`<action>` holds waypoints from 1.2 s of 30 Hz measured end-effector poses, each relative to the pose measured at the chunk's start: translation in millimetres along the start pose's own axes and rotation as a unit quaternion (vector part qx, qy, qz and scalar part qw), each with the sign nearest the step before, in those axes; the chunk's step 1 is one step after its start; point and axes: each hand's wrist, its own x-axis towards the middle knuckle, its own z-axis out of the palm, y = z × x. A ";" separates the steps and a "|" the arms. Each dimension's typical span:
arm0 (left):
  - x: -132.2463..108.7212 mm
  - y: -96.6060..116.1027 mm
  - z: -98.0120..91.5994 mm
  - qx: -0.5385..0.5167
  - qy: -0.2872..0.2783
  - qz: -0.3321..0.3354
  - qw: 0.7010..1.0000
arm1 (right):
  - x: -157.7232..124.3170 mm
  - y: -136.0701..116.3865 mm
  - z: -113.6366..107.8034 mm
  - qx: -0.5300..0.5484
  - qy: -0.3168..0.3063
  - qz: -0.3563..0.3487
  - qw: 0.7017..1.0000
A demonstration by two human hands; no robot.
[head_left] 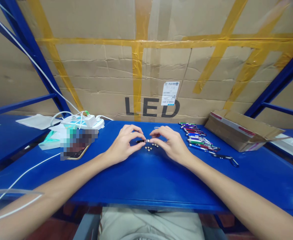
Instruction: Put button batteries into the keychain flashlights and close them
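Between the fingertips of my left hand is a small black tube with a silvery end. My right hand pinches at that silvery end, so both hands meet on the tube just above the table. Several small silver button cells lie loose on the blue table under and between my hands. A white loop shows behind my right fingers; what it belongs to is hidden.
Colored keychain flashlights lie in a row on the right, a black one with a carabiner nearest. Beyond them is an open cardboard box. At left are a phone, a power strip and white cables. Large cartons stand behind.
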 end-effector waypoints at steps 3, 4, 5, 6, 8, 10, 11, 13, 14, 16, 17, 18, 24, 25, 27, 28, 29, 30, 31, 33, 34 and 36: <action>-0.1 -4.2 0.0 -0.035 0.000 -0.021 0.999 | 2.1 5.6 -5.9 -0.035 -0.020 0.008 0.999; -0.3 -6.0 0.6 -0.049 0.000 -0.030 0.998 | 2.4 7.6 -7.1 -0.049 -0.038 0.010 0.998; -0.6 -7.9 1.5 -0.064 0.002 -0.042 0.997 | 2.3 9.4 -7.8 -0.062 -0.061 0.011 0.996; -1.0 -9.6 2.6 -0.080 0.003 -0.055 0.995 | 2.0 10.9 -7.8 -0.074 -0.085 0.012 0.994; -1.5 -12.0 4.6 -0.115 0.007 -0.082 0.990 | 0.8 12.7 -6.6 -0.094 -0.130 0.012 0.987; -1.6 -12.0 5.5 -0.142 0.015 -0.102 0.984 | -0.7 12.5 -4.7 -0.114 -0.168 0.006 0.979; -1.5 -11.1 5.4 -0.148 0.022 -0.106 0.983 | -1.5 11.7 -3.8 -0.123 -0.181 0.001 0.976; -1.2 -8.1 4.7 -0.149 0.036 -0.107 0.982 | -2.7 9.7 -2.4 -0.134 -0.192 -0.009 0.972; -1.1 -6.4 4.3 -0.152 0.041 -0.107 0.982 | -3.0 8.7 -2.1 -0.136 -0.191 -0.014 0.972; -1.0 -4.0 4.1 -0.176 0.047 -0.105 0.978 | -3.3 7.0 -2.1 -0.135 -0.181 -0.016 0.974; -1.1 -3.4 4.3 -0.193 0.050 -0.105 0.974 | -3.2 6.5 -2.4 -0.134 -0.174 -0.015 0.975; -1.3 -3.4 4.7 -0.208 0.052 -0.105 0.971 | -3.0 6.2 -2.7 -0.133 -0.169 -0.012 0.976; -1.7 -6.1 6.4 -0.227 0.042 -0.105 0.967 | -1.9 7.3 -4.3 -0.133 -0.173 0.000 0.976; -1.5 -6.0 6.4 -0.229 0.043 -0.103 0.967 | -2.0 7.8 -4.2 -0.133 -0.176 0.002 0.975; -1.3 -5.2 6.4 -0.242 0.045 -0.102 0.964 | -2.2 8.9 -3.8 -0.134 -0.183 0.005 0.974; -1.3 -4.8 6.5 -0.251 0.044 -0.104 0.961 | -2.4 9.4 -3.6 -0.135 -0.187 0.007 0.973; -1.4 -4.5 6.6 -0.261 0.042 -0.106 0.959 | -2.5 9.7 -3.4 -0.136 -0.192 0.009 0.972; -1.6 -4.5 6.8 -0.270 0.039 -0.108 0.956 | -2.7 9.7 -3.3 -0.137 -0.196 0.010 0.971; -1.9 -4.7 7.0 -0.279 0.034 -0.112 0.953 | -2.9 9.5 -3.3 -0.138 -0.201 0.012 0.970; -2.6 -5.7 7.4 -0.291 0.026 -0.122 0.949 | -3.0 8.3 -3.6 -0.137 -0.211 0.012 0.968; -3.0 -6.3 7.6 -0.294 0.023 -0.127 0.947 | -3.0 7.4 -3.8 -0.137 -0.216 0.012 0.967; -3.5 -7.6 7.8 -0.297 0.016 -0.135 0.945 | -3.1 5.6 -4.2 -0.136 -0.222 0.013 0.965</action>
